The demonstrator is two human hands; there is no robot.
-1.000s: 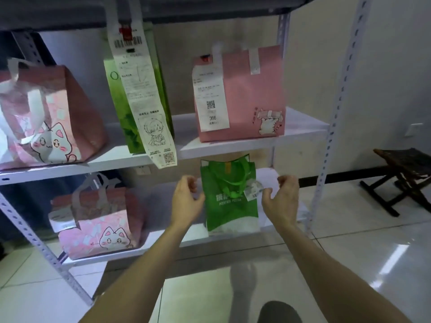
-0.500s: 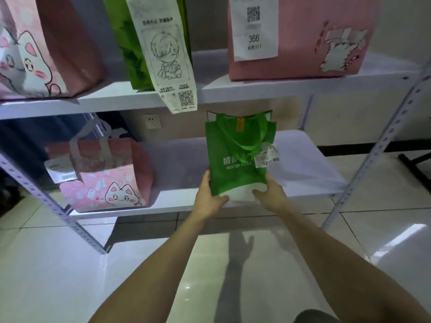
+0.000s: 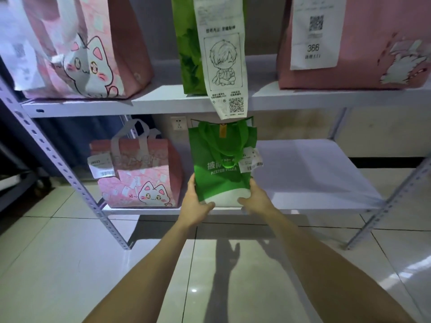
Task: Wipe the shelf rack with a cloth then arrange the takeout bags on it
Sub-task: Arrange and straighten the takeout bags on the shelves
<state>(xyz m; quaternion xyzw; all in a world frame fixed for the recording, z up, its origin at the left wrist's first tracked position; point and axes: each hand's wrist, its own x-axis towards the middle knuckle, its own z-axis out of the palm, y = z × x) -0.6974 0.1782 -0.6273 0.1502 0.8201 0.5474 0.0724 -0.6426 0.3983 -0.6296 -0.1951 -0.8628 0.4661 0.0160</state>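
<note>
Green takeout bag [image 3: 221, 169] upright at front edge of lower shelf [image 3: 314, 173]. Left hand [image 3: 194, 202] pinches its lower corner at 8 o'clock, thumb on front. Right hand [image 3: 256, 199] pinches corner at 4 o'clock the same way. Pink cat bag [image 3: 140, 178] stands at 9 o'clock, apart from it. Upper shelf [image 3: 163, 103] at 12 o'clock carries tall leafy bag [image 3: 189, 54]; long receipt [image 3: 224, 54] hangs past shelf edge.

Bare left forearm [image 3: 149, 271], bare right forearm [image 3: 326, 271], bare left hand [image 3: 194, 203], bare right hand [image 3: 256, 199]
</note>
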